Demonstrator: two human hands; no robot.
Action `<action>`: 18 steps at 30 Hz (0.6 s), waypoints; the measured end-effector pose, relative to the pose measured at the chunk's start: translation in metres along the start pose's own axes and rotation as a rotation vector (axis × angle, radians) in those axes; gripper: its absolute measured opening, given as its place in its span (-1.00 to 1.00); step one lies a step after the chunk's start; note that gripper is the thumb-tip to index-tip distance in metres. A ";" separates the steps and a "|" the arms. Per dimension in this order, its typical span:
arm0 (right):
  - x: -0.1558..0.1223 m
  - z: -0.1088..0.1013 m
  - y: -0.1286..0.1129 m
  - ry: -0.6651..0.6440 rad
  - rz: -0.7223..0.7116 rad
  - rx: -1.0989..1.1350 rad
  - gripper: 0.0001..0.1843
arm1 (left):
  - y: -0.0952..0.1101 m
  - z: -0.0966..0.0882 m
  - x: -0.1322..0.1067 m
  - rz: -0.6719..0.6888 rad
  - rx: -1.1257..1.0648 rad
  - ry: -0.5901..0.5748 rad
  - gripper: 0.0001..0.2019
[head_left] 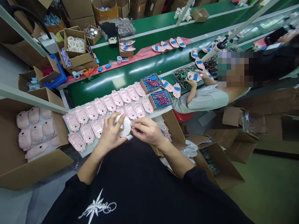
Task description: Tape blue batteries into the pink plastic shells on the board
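Note:
A roll of white tape (126, 127) is held by my left hand (110, 130), whose fingers and thumb wrap round its left side. My right hand (148, 130) is at the roll's right edge, thumb and fingertips pinched together; whatever lies between them, perhaps the tape's end, is too small to make out. Just beyond both hands, pink plastic shells (109, 103) lie in rows on a pale board (87, 152), their hollow sides up. Some shells in the near row are partly hidden behind my left hand.
Two boxes of blue batteries with red wires (161, 99) stand at the board's right end. A carton of pink shells (36, 132) is at left. A green conveyor (98, 84) runs behind. At right, a co-worker (207, 96) holds a pink shell. Open cartons (219, 165) stand on the floor.

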State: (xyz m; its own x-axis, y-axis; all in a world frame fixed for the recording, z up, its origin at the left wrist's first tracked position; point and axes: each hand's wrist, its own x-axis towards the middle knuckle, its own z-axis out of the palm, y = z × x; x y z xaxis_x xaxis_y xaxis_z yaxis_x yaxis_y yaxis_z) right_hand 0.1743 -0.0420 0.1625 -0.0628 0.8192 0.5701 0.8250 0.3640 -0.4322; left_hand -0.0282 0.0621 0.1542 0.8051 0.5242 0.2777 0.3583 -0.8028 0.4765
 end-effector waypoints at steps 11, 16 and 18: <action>-0.007 0.010 0.009 0.106 0.098 0.140 -0.87 | 0.003 -0.002 0.002 0.016 -0.044 -0.033 -0.14; -0.018 -0.023 0.089 0.592 0.580 0.415 -0.85 | -0.001 0.001 -0.003 0.007 -0.130 -0.133 -0.22; -0.041 -0.033 0.110 0.552 0.719 0.484 -0.77 | -0.002 0.003 -0.007 -0.068 -0.252 -0.181 -0.14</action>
State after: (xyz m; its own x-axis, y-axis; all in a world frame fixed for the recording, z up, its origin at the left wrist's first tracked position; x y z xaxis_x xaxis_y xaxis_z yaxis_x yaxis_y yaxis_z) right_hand 0.2866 -0.0503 0.1144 0.7242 0.6409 0.2543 0.2431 0.1078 -0.9640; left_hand -0.0329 0.0594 0.1489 0.8626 0.4966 0.0961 0.3038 -0.6605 0.6866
